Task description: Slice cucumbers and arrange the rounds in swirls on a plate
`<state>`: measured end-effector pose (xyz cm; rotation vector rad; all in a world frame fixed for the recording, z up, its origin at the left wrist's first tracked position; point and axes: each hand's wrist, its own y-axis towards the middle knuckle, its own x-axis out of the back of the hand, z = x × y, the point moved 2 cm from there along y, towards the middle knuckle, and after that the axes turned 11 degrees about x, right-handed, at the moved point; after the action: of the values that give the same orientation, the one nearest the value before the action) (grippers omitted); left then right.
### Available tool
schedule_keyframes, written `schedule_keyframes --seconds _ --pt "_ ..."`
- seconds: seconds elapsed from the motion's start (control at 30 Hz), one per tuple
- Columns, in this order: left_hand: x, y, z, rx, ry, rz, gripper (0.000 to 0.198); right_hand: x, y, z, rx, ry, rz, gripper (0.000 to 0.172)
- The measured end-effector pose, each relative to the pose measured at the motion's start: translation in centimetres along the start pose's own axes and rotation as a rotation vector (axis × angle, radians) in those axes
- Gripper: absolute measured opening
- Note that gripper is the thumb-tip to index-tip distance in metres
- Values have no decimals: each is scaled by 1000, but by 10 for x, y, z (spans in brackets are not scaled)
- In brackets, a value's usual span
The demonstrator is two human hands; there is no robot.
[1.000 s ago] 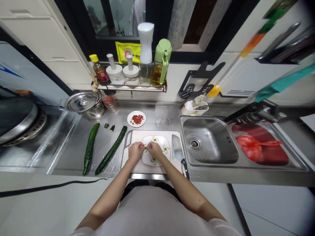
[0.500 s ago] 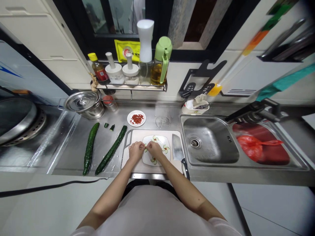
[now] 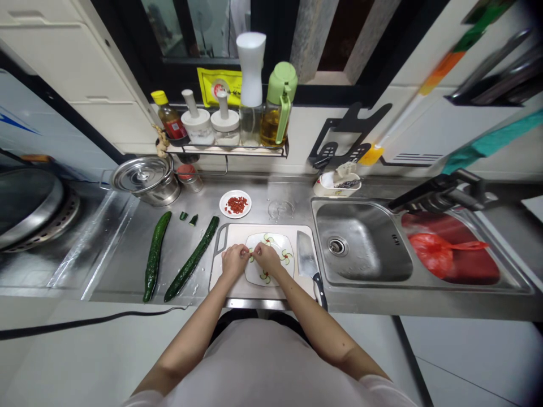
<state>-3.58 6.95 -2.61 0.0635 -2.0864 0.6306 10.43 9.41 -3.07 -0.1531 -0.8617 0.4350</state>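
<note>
My left hand (image 3: 233, 260) and my right hand (image 3: 266, 258) meet over the left side of a white plate (image 3: 275, 242) that sits on a white cutting board (image 3: 229, 236). Both hands have their fingers pinched together on a small cucumber garnish (image 3: 251, 255) at the plate's left edge. Thin cucumber slices folded into pinwheel shapes lie on the plate: one at the top (image 3: 267, 239), one at the right (image 3: 286, 257), one at the bottom (image 3: 265, 276). A cleaver (image 3: 306, 263) rests flat on the board's right side, its black handle toward me.
Two whole cucumbers (image 3: 155, 254) (image 3: 192, 259) and two cut ends (image 3: 188, 218) lie on the steel counter to the left. A small dish of chopped red chilli (image 3: 235, 204) sits behind the board. A lidded pot (image 3: 146, 179), a condiment shelf (image 3: 227, 150) and a sink (image 3: 360, 243) surround the spot.
Both hands stay pinched at the plate's left edge; only the fingertips shift slightly. The view has tilted a little.
</note>
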Motion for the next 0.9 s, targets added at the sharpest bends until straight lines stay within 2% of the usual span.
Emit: schedule_keyframes --seconds 0.6,0.9 --pt "2 0 0 -10 -48 -8 11 1 1 1 4 11 7 4" --pt "0 6 10 -5 -157 -33 11 9 0 0 19 72 -49 7"
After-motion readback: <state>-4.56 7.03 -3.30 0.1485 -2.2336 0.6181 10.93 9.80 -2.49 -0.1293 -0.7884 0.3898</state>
